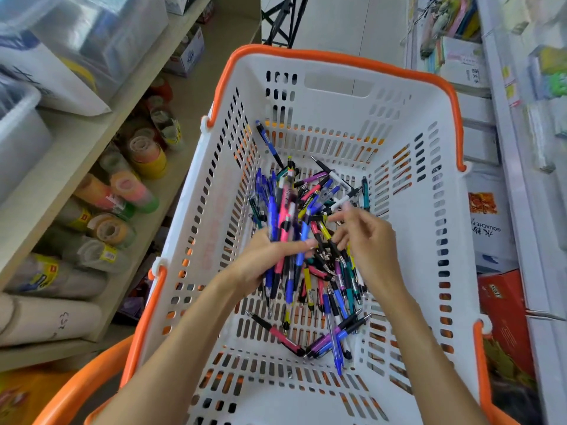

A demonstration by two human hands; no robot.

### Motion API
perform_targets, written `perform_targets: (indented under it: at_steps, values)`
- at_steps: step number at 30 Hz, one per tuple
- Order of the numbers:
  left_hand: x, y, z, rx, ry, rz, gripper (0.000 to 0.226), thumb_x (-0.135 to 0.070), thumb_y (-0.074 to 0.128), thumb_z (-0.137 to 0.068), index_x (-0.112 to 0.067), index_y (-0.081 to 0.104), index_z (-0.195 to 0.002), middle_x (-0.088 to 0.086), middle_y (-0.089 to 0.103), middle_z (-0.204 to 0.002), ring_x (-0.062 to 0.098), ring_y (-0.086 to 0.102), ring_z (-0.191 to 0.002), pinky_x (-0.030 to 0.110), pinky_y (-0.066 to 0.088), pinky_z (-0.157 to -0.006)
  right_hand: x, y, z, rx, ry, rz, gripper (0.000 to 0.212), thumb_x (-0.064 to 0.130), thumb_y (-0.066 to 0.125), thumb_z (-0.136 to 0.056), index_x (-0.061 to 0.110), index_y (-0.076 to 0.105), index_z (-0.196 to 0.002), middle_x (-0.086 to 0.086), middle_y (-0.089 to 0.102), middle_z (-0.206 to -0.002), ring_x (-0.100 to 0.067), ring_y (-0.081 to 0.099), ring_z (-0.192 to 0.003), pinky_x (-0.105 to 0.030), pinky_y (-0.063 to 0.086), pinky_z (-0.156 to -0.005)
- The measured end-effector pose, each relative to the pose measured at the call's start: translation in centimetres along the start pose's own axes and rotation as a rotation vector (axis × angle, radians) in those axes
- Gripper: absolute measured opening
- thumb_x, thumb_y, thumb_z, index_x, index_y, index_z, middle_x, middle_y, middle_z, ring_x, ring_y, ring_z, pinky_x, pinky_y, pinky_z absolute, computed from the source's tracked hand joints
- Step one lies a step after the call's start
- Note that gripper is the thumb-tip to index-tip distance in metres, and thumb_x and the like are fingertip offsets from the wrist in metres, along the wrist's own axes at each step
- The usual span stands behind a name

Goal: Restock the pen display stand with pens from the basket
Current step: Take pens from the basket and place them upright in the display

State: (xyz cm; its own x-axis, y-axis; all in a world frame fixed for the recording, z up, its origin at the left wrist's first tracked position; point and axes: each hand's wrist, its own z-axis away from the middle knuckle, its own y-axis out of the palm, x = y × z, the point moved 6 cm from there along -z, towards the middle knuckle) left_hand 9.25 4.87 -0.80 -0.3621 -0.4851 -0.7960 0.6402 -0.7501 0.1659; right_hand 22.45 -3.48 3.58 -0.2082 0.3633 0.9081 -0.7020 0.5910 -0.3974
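A white plastic basket (337, 87) with an orange rim fills the middle of the view. On its bottom lies a loose heap of several pens (331, 335) in blue, pink, yellow, purple and black. My left hand (264, 259) is inside the basket and grips a bundle of pens (283, 216) that sticks up and away from me. My right hand (368, 240) is just to the right of it, over the heap, fingers curled and reaching among the pens; whether it holds one cannot be made out. No pen display stand is in view.
Wooden shelves on the left carry rolls of coloured tape (135, 185) and clear storage boxes (92, 32). White shelving with stationery packs (460, 53) and boxes (497, 302) stands on the right. An orange basket handle (79, 391) curves at the lower left.
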Motion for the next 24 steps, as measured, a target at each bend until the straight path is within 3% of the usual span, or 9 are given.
perform_targets:
  at_steps: [3, 6, 8, 10, 12, 15, 20, 24]
  values:
    - [1.0, 1.4, 0.0, 0.131, 0.002, -0.264, 0.02, -0.017, 0.076, -0.078, -0.003, 0.064, -0.083, 0.007, 0.071, -0.077, 0.02, 0.07, -0.077, 0.027, 0.054, -0.078, -0.4, 0.5, -0.2, 0.146, 0.142, -0.126, 0.04, 0.056, 0.04, -0.089, 0.028, 0.066, -0.101, 0.009, 0.056, -0.074, -0.004, 0.052, -0.064, -0.02, 0.039, -0.061]
    - [1.5, 2.0, 0.1, 0.192, 0.009, -0.364, 0.03, -0.015, 0.079, -0.076, 0.007, 0.067, -0.092, 0.017, 0.072, -0.086, 0.032, 0.069, -0.085, 0.035, 0.051, -0.085, -0.8, 1.6, 0.3, 0.338, 0.194, -0.084, 0.046, 0.07, 0.043, -0.075, 0.039, 0.062, -0.103, 0.018, 0.052, -0.079, 0.002, 0.048, -0.07, -0.019, 0.038, -0.07]
    - [1.6, 2.2, 0.2, 0.216, 0.026, -0.387, 0.027, -0.013, 0.078, -0.077, 0.008, 0.068, -0.091, 0.019, 0.072, -0.084, 0.033, 0.069, -0.08, 0.034, 0.053, -0.081, -0.9, 1.7, 0.5, 0.359, 0.183, -0.073, 0.033, 0.061, 0.049, -0.084, 0.041, 0.066, -0.103, 0.005, 0.063, -0.093, -0.008, 0.058, -0.079, -0.028, 0.048, -0.082]
    - [1.5, 2.3, 0.2, 0.222, 0.042, -0.413, 0.027, -0.012, 0.078, -0.077, 0.011, 0.067, -0.089, 0.022, 0.07, -0.079, 0.031, 0.066, -0.071, 0.033, 0.053, -0.075, -0.7, 1.4, 0.4, 0.339, 0.17, -0.088, 0.021, 0.043, 0.051, -0.094, 0.038, 0.07, -0.102, -0.01, 0.069, -0.098, -0.017, 0.063, -0.085, -0.039, 0.048, -0.09]
    - [1.4, 2.3, 0.2, 0.207, 0.053, -0.424, 0.023, -0.011, 0.077, -0.078, 0.009, 0.067, -0.084, 0.016, 0.07, -0.073, 0.02, 0.066, -0.067, 0.026, 0.052, -0.068, -0.7, 1.2, 0.3, 0.314, 0.164, -0.127, 0.021, 0.027, 0.051, -0.097, 0.034, 0.071, -0.1, -0.003, 0.073, -0.091, -0.014, 0.068, -0.089, -0.037, 0.049, -0.092]
    - [1.2, 2.3, 0.1, 0.202, 0.059, -0.413, 0.017, -0.008, 0.077, -0.077, 0.003, 0.068, -0.085, 0.001, 0.07, -0.069, 0.01, 0.067, -0.064, 0.016, 0.05, -0.063, -0.9, 0.7, -0.1, 0.227, 0.19, -0.185, 0.019, 0.015, 0.058, -0.093, 0.03, 0.067, -0.1, 0.007, 0.071, -0.086, -0.01, 0.069, -0.084, -0.032, 0.048, -0.086]
    - [1.1, 2.3, 0.2, 0.217, 0.045, -0.391, 0.022, -0.005, 0.076, -0.079, 0.007, 0.067, -0.094, 0.006, 0.071, -0.074, 0.011, 0.069, -0.066, 0.017, 0.052, -0.066, -0.7, 1.3, 0.2, 0.341, 0.227, -0.209, 0.018, 0.022, 0.056, -0.094, 0.025, 0.073, -0.103, -0.001, 0.074, -0.092, -0.015, 0.069, -0.092, -0.03, 0.051, -0.089]
    - [1.1, 2.3, 0.2, 0.209, 0.032, -0.373, 0.025, -0.009, 0.076, -0.079, 0.006, 0.067, -0.096, 0.015, 0.072, -0.085, 0.012, 0.069, -0.071, 0.016, 0.053, -0.07, -0.2, 1.0, 0.3, 0.286, 0.183, -0.19, 0.017, 0.022, 0.057, -0.094, 0.02, 0.074, -0.096, -0.002, 0.074, -0.084, -0.008, 0.07, -0.081, -0.009, 0.049, -0.069]
